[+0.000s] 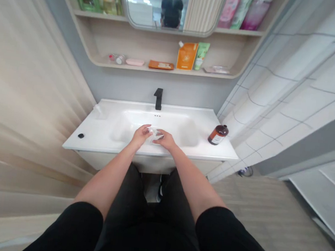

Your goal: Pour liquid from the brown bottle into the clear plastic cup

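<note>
My left hand (141, 135) and my right hand (166, 140) are close together over the front part of the white sink basin (185, 131). Between them is a small clear-and-white object (153, 134), too small and blurred to name. The fingers of both hands curl around it from either side. To the right on the countertop stands a brown bottle (217, 135) with a white label and a dark neck. A small black round piece (81, 136) lies near the left front corner. Farther back on the left is a pale, see-through item with a white top (97, 108).
A black faucet (158, 99) rises behind the basin. Above it hangs a mirror cabinet shelf (161, 71) with an orange pouch (186, 56), a green tube (201, 56) and several other toiletries. A beige curtain (21, 105) borders the left, a tiled wall (295, 87) the right.
</note>
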`<state>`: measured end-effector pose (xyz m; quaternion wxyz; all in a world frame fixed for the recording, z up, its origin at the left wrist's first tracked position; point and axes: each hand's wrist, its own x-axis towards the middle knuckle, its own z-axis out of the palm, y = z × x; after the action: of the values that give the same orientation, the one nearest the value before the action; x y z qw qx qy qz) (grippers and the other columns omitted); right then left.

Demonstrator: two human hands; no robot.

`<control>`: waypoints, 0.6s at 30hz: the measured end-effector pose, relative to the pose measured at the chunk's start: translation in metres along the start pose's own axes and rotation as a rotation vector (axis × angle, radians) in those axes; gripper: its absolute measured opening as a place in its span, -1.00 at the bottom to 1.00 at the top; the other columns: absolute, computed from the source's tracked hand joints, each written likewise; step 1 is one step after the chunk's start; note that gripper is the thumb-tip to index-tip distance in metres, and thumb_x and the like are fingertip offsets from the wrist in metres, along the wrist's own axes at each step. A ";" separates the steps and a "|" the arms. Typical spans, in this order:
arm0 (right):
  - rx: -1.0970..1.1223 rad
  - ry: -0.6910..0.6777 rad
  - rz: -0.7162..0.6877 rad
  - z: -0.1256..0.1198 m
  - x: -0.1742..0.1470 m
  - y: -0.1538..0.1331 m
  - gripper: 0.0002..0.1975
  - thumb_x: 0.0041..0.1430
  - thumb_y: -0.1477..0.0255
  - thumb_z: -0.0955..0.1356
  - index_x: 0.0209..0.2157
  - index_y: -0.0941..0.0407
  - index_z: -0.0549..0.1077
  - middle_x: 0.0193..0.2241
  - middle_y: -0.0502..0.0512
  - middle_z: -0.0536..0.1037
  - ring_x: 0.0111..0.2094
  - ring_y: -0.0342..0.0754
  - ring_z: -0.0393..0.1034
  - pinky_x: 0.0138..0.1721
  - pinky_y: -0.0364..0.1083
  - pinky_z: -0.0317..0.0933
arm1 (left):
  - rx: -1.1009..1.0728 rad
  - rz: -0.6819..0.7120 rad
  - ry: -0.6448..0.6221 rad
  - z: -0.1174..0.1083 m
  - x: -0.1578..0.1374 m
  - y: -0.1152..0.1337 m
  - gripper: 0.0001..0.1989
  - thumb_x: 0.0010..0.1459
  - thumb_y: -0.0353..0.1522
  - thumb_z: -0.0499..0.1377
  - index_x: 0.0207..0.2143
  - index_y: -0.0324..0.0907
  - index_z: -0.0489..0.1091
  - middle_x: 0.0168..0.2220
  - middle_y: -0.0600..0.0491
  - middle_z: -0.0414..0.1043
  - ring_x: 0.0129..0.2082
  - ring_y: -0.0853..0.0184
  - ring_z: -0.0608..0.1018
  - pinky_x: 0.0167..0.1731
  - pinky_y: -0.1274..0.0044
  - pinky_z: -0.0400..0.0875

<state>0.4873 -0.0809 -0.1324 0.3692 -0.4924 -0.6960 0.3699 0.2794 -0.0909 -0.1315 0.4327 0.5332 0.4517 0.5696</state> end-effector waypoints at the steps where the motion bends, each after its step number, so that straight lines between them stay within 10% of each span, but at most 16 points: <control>1: 0.016 -0.002 0.007 0.000 0.001 0.001 -0.14 -0.16 0.32 0.75 0.24 0.00 0.60 -0.11 0.07 0.72 -0.30 -0.04 0.59 -0.02 0.02 0.52 | -0.016 -0.006 -0.012 0.000 0.000 -0.001 -0.31 -0.05 -0.14 0.53 0.14 -0.15 0.55 -0.19 0.01 0.60 -0.17 0.24 0.62 -0.05 0.36 0.54; 11: 0.354 0.007 0.072 0.003 0.006 0.010 0.01 -0.18 0.32 0.73 0.35 0.06 0.50 0.01 0.17 0.68 -0.21 -0.01 0.59 -0.02 0.05 0.54 | -0.083 0.007 -0.113 -0.006 0.003 -0.002 -0.27 -0.13 -0.19 0.54 0.14 -0.12 0.53 0.21 -0.15 0.56 0.20 -0.02 0.58 0.22 0.17 0.48; 18: 0.395 0.095 0.062 -0.001 0.001 0.003 -0.24 0.15 0.05 0.57 0.34 -0.07 0.46 0.19 0.18 0.60 -0.26 -0.06 0.56 -0.27 -0.08 0.48 | 0.123 0.047 0.053 0.003 -0.015 0.005 -0.27 -0.10 -0.16 0.56 0.12 -0.12 0.48 0.12 -0.18 0.59 0.00 0.08 0.65 -0.11 0.31 0.60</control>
<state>0.4891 -0.0792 -0.1347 0.4794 -0.4485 -0.5763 0.4867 0.2828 -0.1061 -0.1293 0.3735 0.5538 0.4844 0.5649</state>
